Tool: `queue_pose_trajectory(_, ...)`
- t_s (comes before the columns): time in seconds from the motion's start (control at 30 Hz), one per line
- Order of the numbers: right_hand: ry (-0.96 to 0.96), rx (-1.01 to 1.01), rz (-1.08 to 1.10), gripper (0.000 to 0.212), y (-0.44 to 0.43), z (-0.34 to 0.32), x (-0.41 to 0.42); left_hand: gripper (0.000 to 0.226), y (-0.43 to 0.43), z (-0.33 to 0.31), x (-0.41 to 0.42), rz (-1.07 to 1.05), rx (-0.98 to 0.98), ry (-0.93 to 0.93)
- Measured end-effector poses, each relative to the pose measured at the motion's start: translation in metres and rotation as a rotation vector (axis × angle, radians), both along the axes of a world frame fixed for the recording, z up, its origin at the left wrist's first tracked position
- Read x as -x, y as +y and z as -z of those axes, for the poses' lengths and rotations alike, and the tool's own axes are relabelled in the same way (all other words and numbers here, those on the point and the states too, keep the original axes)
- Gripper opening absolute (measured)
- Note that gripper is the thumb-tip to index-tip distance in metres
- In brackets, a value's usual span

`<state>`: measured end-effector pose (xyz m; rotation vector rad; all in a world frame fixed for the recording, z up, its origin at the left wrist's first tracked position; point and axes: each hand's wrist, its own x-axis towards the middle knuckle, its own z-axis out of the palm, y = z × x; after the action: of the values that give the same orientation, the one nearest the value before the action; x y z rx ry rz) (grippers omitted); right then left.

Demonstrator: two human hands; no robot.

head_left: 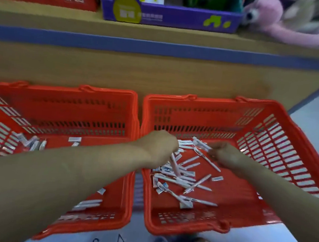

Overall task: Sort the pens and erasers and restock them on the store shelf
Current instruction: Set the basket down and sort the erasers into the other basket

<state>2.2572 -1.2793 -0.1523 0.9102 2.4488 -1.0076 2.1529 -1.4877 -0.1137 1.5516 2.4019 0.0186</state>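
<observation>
You are reaching both hands into the right basket (pixel 281 119), where the loose pile of pens and small wrapped packets (pixel 179 179) is lying across its floor; blur is making it hard to tell which packets are erasers. Your left hand (pixel 158 147) is hovering over the far end of that pile, and its fingers are hidden behind the back of the hand, but a pink pen (pixel 175 165) is slanting up out of the pile into its grip. Your right hand (pixel 226 156) is curling its fingers deeper inside the right basket, with white pens (pixel 200 143) meeting the fingertips; motion blur is keeping you from telling whether they are being pinched. Just left of the right basket, the left basket (pixel 61 94) is holding a few packets (pixel 31 143) and some white pens (pixel 89 204), partly covered by your left forearm. Behind the right basket the wooden shelf (pixel 158 73) is rising, and its purple display box (pixel 170 16) is cut off at the top.
</observation>
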Motion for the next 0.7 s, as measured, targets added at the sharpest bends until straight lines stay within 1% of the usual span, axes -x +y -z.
queue_pose_trajectory(0.03, 0.033, -0.03, -0.014, 0.021, 0.001, 0.004, 0.002, 0.018, 0.001, -0.002, -0.002, -0.027, -0.058, -0.023)
queue_pose_trajectory(0.07, 0.087, -0.095, -0.048, 0.026, 0.0, 0.004, 0.005, 0.022, 0.002, -0.006, -0.001, -0.045, -0.114, -0.037)
queue_pose_trajectory(0.13, 0.261, -0.199, -0.074, 0.031, -0.003, -0.004, 0.011, 0.03, -0.006, -0.022, 0.007, -0.079, -0.239, -0.089)
queue_pose_trajectory(0.2, 0.459, -0.145, -0.073, 0.027, -0.013, -0.028, 0.023, 0.028, -0.024, -0.047, 0.026, -0.128, -0.372, -0.094)
queue_pose_trajectory(0.23, 0.538, -0.096, -0.086, 0.025, -0.02, -0.044, 0.033, 0.027, -0.037, -0.059, 0.035, -0.161, -0.408, -0.085)
queue_pose_trajectory(0.27, 0.597, -0.058, -0.132, 0.023, -0.03, -0.062, 0.043, 0.027, -0.053, -0.067, 0.043, -0.223, -0.424, -0.099)
queue_pose_trajectory(0.33, 0.666, 0.007, -0.287, 0.021, -0.058, -0.096, 0.063, 0.031, -0.092, -0.074, 0.058, -0.372, -0.391, -0.156)
queue_pose_trajectory(0.37, 0.656, 0.037, -0.379, 0.022, -0.076, -0.112, 0.073, 0.032, -0.114, -0.073, 0.064, -0.439, -0.349, -0.16)
queue_pose_trajectory(0.43, 0.565, 0.078, -0.601, 0.02, -0.112, -0.128, 0.093, 0.03, -0.159, -0.059, 0.07, -0.543, -0.237, -0.131)
queue_pose_trajectory(0.5, 0.459, 0.008, -0.833, 0.019, -0.152, -0.126, 0.111, 0.027, -0.203, -0.033, 0.073, -0.594, -0.106, -0.11)
queue_pose_trajectory(0.57, 0.376, -0.053, -0.997, 0.021, -0.19, -0.111, 0.123, 0.027, -0.242, -0.001, 0.072, -0.579, 0.057, -0.104)
queue_pose_trajectory(0.7, 0.201, -0.187, -1.21, 0.03, -0.25, -0.051, 0.133, 0.029, -0.297, 0.051, 0.062, -0.455, 0.378, -0.132)
